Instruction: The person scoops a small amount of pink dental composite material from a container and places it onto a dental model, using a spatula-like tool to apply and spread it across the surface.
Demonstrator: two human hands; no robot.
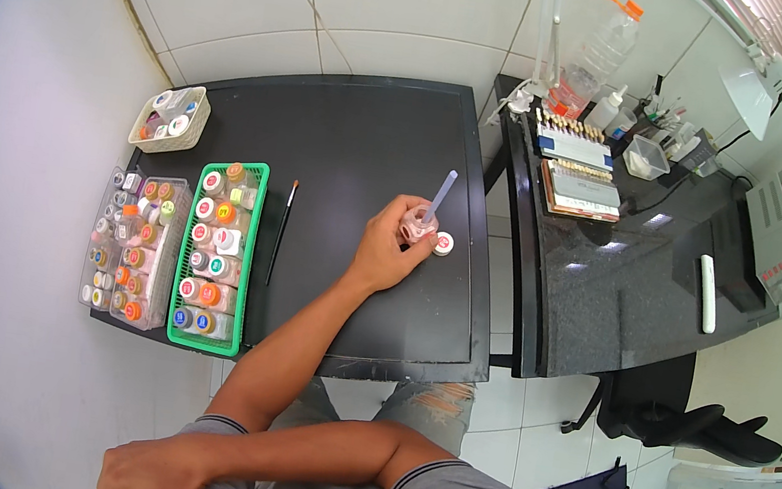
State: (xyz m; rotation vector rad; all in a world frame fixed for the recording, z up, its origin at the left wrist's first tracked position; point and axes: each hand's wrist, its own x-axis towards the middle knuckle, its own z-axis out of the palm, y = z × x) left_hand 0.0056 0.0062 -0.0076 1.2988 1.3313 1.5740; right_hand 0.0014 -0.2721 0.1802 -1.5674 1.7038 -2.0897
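Note:
Near the right side of the black table, my left hand (391, 250) is closed around a small clear glass jar (419, 226) with pinkish contents. A pale lavender stick (441, 196) stands tilted in the jar's mouth. Right beside my fingers lies a round white cap (444, 244) with a red mark. My right arm crosses my body below, over the left arm. At the lower left, my right hand (157, 473) is curled closed by my left sleeve; its fingertips are hidden. A thin black-handled brush (282, 233) lies on the table, left of my left forearm.
On the left stand a green basket (254, 254) of capped jars, clear trays (168, 262) of bottles and a cream basket (139, 128). A dark granite desk (593, 310) on the right holds shade guides (582, 152), a plastic bottle (596, 58), a lamp and a white stick (707, 294).

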